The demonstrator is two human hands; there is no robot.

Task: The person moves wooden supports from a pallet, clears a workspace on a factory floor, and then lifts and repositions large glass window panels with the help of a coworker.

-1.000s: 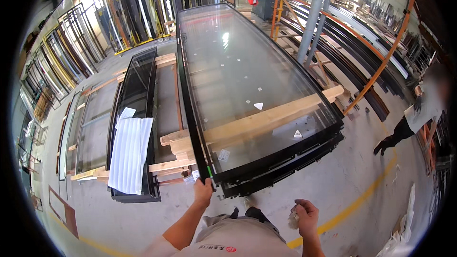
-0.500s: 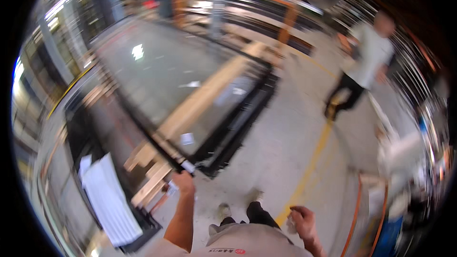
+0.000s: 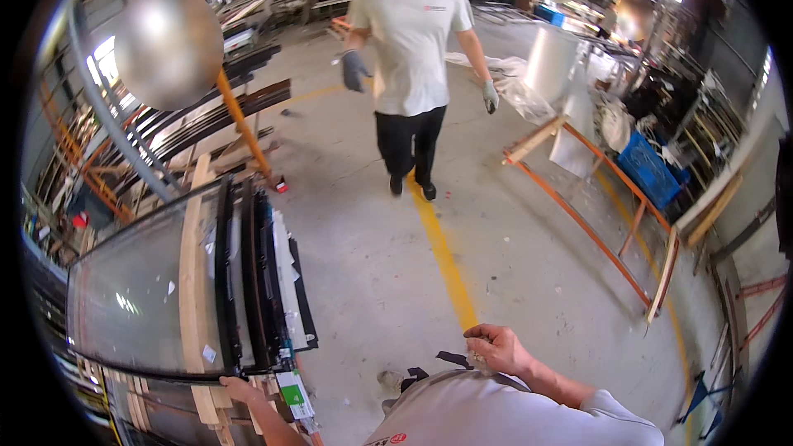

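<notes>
At the lower left, my left hand [image 3: 239, 390] has its fingers closed at the near edge of a large dark-framed glass panel [image 3: 136, 297]. The panel lies flat on a stack of similar panels, with a pale wooden beam [image 3: 194, 272] across its glass. Under the hand, the ends of more wooden bars [image 3: 211, 413] stick out. My right hand [image 3: 502, 349] is in front of my body, its fingers closed together around a small, pale, crumpled bit that I cannot make out clearly.
A person [image 3: 413, 41] in a white T-shirt and gloves stands ahead on the yellow floor line [image 3: 442, 256]. On the right lies an orange metal frame [image 3: 578, 239] beside a blue crate [image 3: 648, 169]. Racks of long dark profiles [image 3: 223, 111] fill the left, behind an orange post [image 3: 239, 128].
My view has swung to the right, so the panel stack now sits further left. The other person is nearer and facing me. Both my hands stay closed, the left still at the panel's edge.
</notes>
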